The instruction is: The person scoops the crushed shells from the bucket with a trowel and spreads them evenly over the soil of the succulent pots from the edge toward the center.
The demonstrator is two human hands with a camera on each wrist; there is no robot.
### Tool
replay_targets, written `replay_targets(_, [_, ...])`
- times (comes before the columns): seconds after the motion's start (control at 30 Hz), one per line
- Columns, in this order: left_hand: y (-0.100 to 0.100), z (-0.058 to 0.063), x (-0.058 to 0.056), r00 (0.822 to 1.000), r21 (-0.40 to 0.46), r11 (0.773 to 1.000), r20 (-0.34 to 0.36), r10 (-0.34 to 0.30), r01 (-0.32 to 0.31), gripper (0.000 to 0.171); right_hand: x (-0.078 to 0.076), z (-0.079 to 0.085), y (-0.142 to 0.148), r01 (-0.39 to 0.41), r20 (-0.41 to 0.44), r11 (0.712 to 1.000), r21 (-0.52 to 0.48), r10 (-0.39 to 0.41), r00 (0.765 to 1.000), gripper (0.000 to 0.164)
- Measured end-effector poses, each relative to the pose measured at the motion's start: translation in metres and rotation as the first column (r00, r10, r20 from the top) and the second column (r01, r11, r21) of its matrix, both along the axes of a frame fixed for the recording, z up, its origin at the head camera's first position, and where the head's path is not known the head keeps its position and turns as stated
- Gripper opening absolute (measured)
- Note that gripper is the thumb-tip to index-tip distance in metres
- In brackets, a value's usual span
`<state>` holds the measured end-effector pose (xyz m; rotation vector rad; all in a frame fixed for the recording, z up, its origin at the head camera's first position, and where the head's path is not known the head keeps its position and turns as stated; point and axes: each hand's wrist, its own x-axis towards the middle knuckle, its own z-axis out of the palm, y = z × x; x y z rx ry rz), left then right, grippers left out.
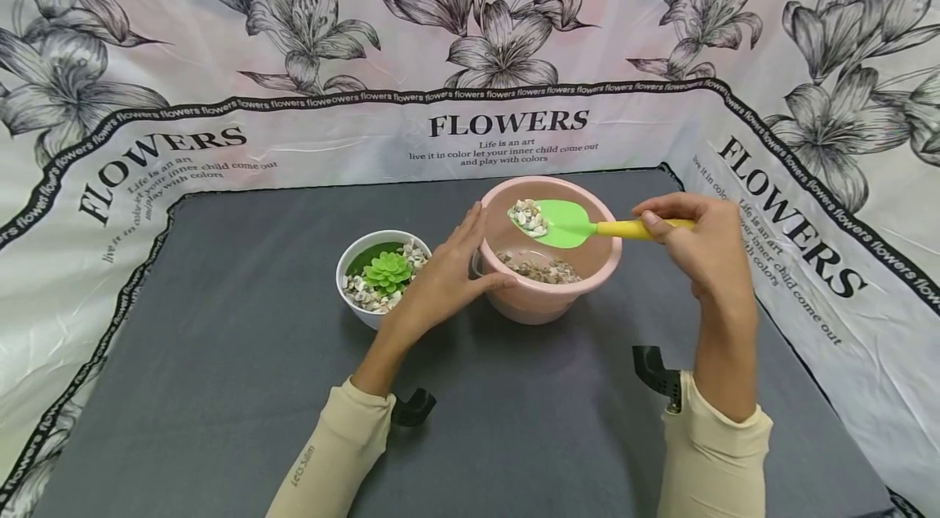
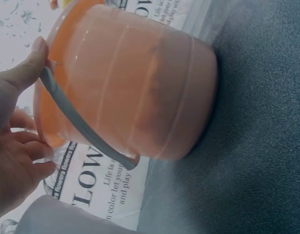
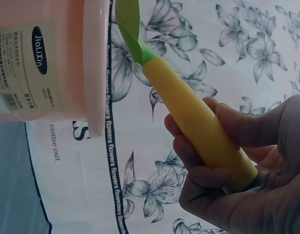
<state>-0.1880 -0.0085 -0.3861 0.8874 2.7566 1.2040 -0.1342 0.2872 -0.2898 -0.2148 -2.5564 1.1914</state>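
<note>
My right hand [image 1: 698, 245] grips the yellow handle of a small shovel [image 3: 196, 122] with a green blade. Its blade, carrying small pale stones [image 1: 528, 218] at the tip, is above the mouth of a pink plastic bucket [image 1: 525, 304]. More stones [image 1: 539, 267] lie at the bottom of the bucket. On the left side of the bucket, my left hand [image 1: 448, 277] rests at the rim, thumb toward the front and fingers extended along the side. In the left wrist view, a grey bucket handle [image 2: 79, 119] hangs down beside that thumb.
Just left of the bucket stands a white bowl [image 1: 360, 312] holding a green succulent [image 1: 387, 272] and pale stones. Dark grey cloth [image 1: 242, 355] covers the table. A flower-printed sheet [image 1: 330, 135] rises at the back and sides.
</note>
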Motion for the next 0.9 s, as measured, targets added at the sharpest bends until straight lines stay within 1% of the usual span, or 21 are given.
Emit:
replay_targets(0.13, [-0.003,0.002,0.003,0.999,0.000,1.000,-0.038,0.011,-0.011,0.105,0.001,0.003,-0.004,-0.017,-0.016,1.000,-0.004,0.017,1.000,0.022])
replay_targets(0.27, [-0.009,0.006,0.006,0.996,0.019,0.999,-0.074,0.042,-0.041,0.101,0.002,0.006,-0.008,-0.048,-0.042,0.999,-0.013,0.047,0.998,0.021])
replay_targets(0.43, [-0.016,0.012,0.009,0.992,0.036,0.997,-0.101,0.070,-0.067,0.100,0.002,0.009,-0.014,-0.081,-0.062,0.996,-0.026,0.079,0.995,0.020])
replay_targets(0.67, [-0.025,0.017,0.014,0.990,0.058,0.995,-0.105,0.092,-0.086,0.099,0.003,0.011,-0.019,-0.130,-0.067,0.991,-0.043,0.127,0.990,0.020])
replay_targets(0.8, [-0.029,0.017,0.017,0.987,0.063,0.992,-0.114,0.112,-0.106,0.099,0.001,0.010,-0.021,-0.152,-0.054,0.987,-0.050,0.150,0.987,0.021])
replay_targets(0.9, [-0.034,0.017,0.020,0.984,0.063,0.991,-0.122,0.127,-0.120,0.098,0.000,0.010,-0.023,-0.173,-0.062,0.983,-0.058,0.169,0.984,0.020])
